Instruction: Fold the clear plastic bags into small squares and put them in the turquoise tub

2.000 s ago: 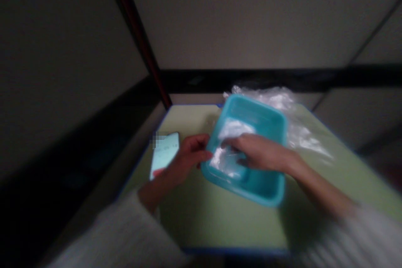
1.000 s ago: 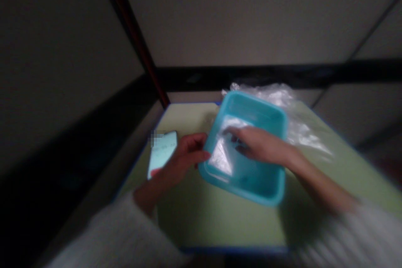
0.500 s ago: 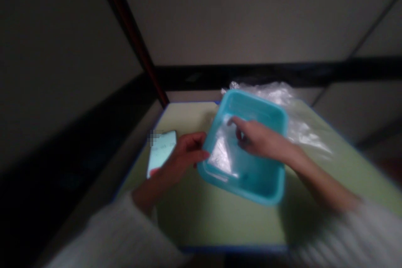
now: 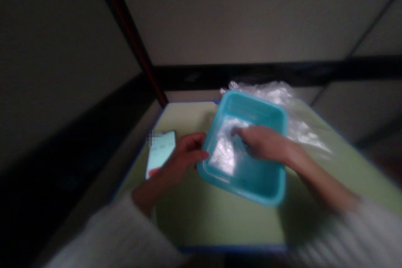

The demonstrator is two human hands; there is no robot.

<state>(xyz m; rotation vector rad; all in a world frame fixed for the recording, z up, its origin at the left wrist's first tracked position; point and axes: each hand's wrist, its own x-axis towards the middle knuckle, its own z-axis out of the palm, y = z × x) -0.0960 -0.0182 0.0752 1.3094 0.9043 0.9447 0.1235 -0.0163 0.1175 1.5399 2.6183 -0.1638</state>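
Note:
A turquoise plastic basin is tilted toward me above the table. My left hand grips its left rim, thumb on the inner side and fingers behind. Inside the basin is my right hand, its fingers curled and pointing down to the left near the bottom. Beneath those fingertips spreads a bright, shiny patch; I cannot tell whether it is clear film or glare. Blur and the hand's own back hide whatever the right fingers may pinch.
A lit phone lies at the left of the pale green table, which has a blue edge. Crumpled clear plastic lies behind and to the right of the basin. A dark-banded wall rises at the back.
My right hand has moved slightly down, and its outstretched index finger has curled in. The shiny patch looks wider. My left hand and the basin have hardly moved.

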